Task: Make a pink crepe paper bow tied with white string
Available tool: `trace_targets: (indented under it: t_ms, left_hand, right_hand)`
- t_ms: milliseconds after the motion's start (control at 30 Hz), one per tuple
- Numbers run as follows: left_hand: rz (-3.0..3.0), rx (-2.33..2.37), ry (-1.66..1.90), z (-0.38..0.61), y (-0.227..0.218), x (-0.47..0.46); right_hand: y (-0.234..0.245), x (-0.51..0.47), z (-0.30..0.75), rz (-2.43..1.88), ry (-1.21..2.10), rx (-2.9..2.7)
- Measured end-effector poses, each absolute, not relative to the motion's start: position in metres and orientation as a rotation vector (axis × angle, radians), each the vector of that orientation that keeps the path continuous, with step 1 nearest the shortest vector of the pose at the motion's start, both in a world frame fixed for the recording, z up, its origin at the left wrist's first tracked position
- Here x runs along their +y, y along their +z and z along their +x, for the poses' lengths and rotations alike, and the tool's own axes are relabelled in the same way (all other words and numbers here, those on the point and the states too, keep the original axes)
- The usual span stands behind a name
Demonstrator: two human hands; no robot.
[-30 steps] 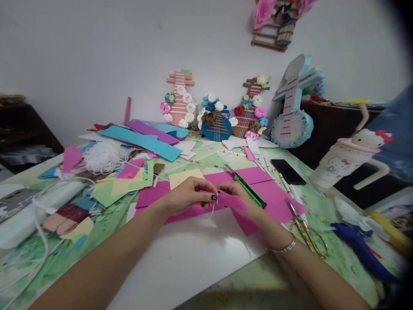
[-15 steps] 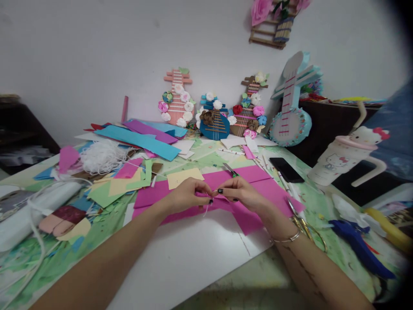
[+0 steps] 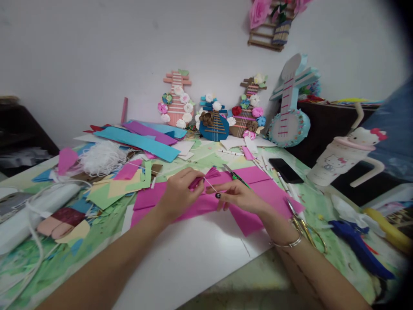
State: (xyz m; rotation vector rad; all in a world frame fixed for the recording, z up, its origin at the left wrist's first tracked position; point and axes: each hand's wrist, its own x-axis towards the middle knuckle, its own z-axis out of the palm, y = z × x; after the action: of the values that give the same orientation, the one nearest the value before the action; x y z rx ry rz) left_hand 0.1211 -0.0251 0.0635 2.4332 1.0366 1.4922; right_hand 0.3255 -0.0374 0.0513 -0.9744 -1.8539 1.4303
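Note:
My left hand (image 3: 179, 191) is closed around a small bunch of pleated magenta paper (image 3: 213, 172), whose fanned end sticks out past the fingers. A thin white string (image 3: 211, 184) runs taut from that bunch to my right hand (image 3: 237, 196), which pinches it between thumb and fingers. Under both hands lie magenta paper sheets (image 3: 258, 174), partly folded, on top of a glossy white board (image 3: 167, 262). Just behind my right hand, a craft knife (image 3: 237, 175) with a green and black handle rests on the magenta paper.
Gold-handled scissors (image 3: 305, 226) and a blue glue gun (image 3: 358, 247) lie to the right. A phone (image 3: 285, 170) and a tumbler (image 3: 338, 159) are farther back. Left are a tangle of white string (image 3: 103, 158) and paper scraps (image 3: 112, 187). Paper-flower-decorated instrument models (image 3: 214, 125) stand along the wall.
My hands have moved apart from their close pinch. The left now grips the pleated paper with its fanned end showing, and the right has drawn the string tight to the right.

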Motion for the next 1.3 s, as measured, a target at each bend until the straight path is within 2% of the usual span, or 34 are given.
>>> trace_targets:
  t_ms: [67,200,433,633,833,900,1067,1133,1200,1300]
  left_hand:
    - [2.171,1.068,1.494,0.122,0.064,-0.024]
    - [1.641,0.943,1.259,0.123,0.064,-0.019]
    - [1.283,0.586,0.984,0.126,0.062,-0.021]
    - [1.467,0.606,0.685,0.124,0.061,-0.024]
    - [1.702,0.797,0.573,0.119,0.063,-0.02]
    - [1.839,0.878,0.623,0.119,0.065,-0.02]
    - [2.276,1.002,0.866,0.12,0.067,-0.022]
    - [2.527,1.004,0.933,0.12,0.065,-0.023]
    - [2.748,1.014,0.963,0.119,0.062,-0.022]
    - [2.842,1.146,1.001,0.117,0.056,-0.02]
  right_hand:
    - [0.049,-0.037,0.322,-0.954,1.379,-1.822]
    - [0.044,-0.036,0.315,-0.924,1.342,-1.762]
    - [0.043,-0.036,0.314,-0.998,1.295,-1.715]
    - [0.053,-0.042,0.316,-1.149,1.28,-1.665]
    - [0.053,-0.037,0.319,-1.141,1.175,-1.755]
    - [0.052,-0.038,0.319,-1.154,1.05,-1.841]
    - [0.047,-0.042,0.313,-1.341,0.447,-1.984]
    - [0.046,-0.044,0.31,-1.367,0.35,-1.939]
    - [0.047,-0.045,0.308,-1.312,0.399,-1.912]
    - [0.048,-0.048,0.306,-1.122,0.698,-1.93]
